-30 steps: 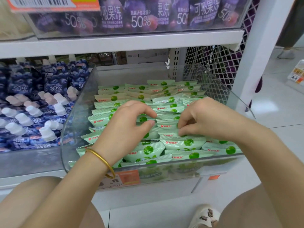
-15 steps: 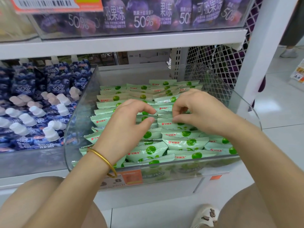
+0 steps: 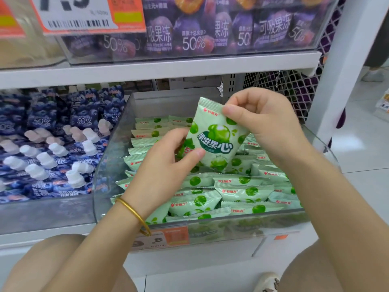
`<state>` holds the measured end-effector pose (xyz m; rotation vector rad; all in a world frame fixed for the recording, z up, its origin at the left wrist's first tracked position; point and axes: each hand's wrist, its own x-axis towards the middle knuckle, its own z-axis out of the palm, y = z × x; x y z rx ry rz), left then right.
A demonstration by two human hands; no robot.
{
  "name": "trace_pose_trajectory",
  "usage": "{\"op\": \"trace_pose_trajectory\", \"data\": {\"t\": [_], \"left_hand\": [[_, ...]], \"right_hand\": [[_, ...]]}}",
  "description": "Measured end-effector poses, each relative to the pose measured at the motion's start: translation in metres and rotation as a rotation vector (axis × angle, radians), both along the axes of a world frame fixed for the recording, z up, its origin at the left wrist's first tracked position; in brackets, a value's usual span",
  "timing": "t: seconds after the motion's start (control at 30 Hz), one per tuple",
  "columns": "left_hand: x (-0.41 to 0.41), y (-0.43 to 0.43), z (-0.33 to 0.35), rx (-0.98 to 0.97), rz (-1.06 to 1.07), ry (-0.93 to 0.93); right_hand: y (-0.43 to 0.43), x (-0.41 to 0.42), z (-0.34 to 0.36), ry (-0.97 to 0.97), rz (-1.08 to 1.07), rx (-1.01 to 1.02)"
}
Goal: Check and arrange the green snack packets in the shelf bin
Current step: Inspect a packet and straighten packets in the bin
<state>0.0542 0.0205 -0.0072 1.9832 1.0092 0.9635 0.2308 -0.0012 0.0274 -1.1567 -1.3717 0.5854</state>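
A clear plastic shelf bin [image 3: 109, 165] holds several rows of green snack packets [image 3: 242, 190] standing on edge. One green packet [image 3: 214, 138] is lifted above the rows, its front with green fruit facing me. My right hand [image 3: 265, 123] pinches its upper right corner between thumb and fingers. My left hand [image 3: 166, 165], with a gold bangle on the wrist, pinches the packet's lower left edge.
Blue jelly pouches [image 3: 52, 144] with white caps fill the bin to the left. Purple pouches [image 3: 200, 28] sit on the shelf above, behind an orange price tag [image 3: 84, 15]. A white upright post [image 3: 345, 66] and wire mesh [image 3: 284, 89] stand at the right.
Both hands were down among the packet rows; now they have lifted one packet up out of the bin and hold it facing me. The view has moved closer.
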Motion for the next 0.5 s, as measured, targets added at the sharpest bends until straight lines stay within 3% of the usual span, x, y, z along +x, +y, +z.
{"op": "trace_pose_trajectory", "data": {"t": [0.3,0.5], "left_hand": [[-0.019,0.001,0.004,-0.208,-0.003,-0.229],[-0.028,0.001,0.003,-0.233,-0.032,-0.243]], "right_hand": [[0.01,-0.01,-0.009,0.203,0.144,-0.246],[0.009,-0.02,-0.009,0.216,0.083,-0.149]]}}
